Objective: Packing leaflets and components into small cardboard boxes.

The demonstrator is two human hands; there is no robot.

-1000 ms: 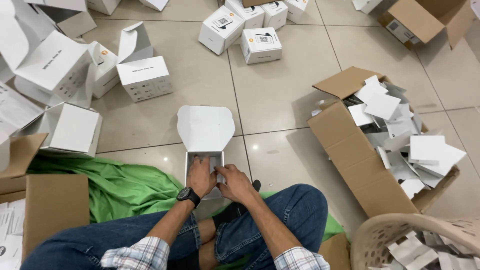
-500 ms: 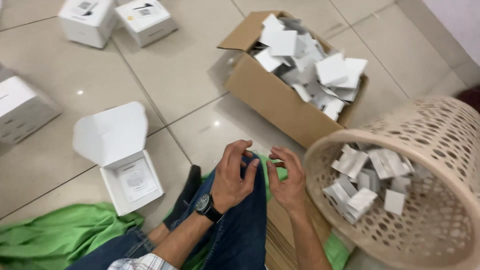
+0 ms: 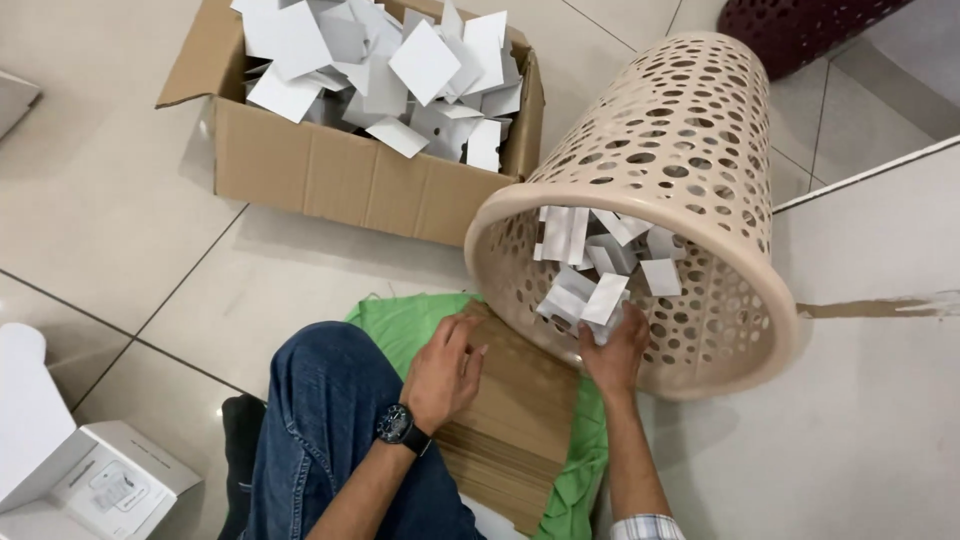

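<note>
My right hand [image 3: 612,352] reaches into the mouth of a beige perforated plastic basket [image 3: 690,140] lying tilted on its side, and its fingers close around white folded card pieces [image 3: 585,290] inside. My left hand [image 3: 445,370], with a black wristwatch, rests with fingers spread on a stack of flat brown cardboard sheets [image 3: 520,420]. The stack lies on a green cloth [image 3: 400,320] beside my knee in blue jeans.
A brown carton [image 3: 350,170] full of white card pieces stands behind the basket. An open white box [image 3: 110,480] with its lid up sits at the lower left on the tiled floor. A dark red perforated basket [image 3: 800,25] is at the top right.
The view has swung right from the open white box to the basket. My right hand went into the basket; my left hand came down onto the cardboard stack.
</note>
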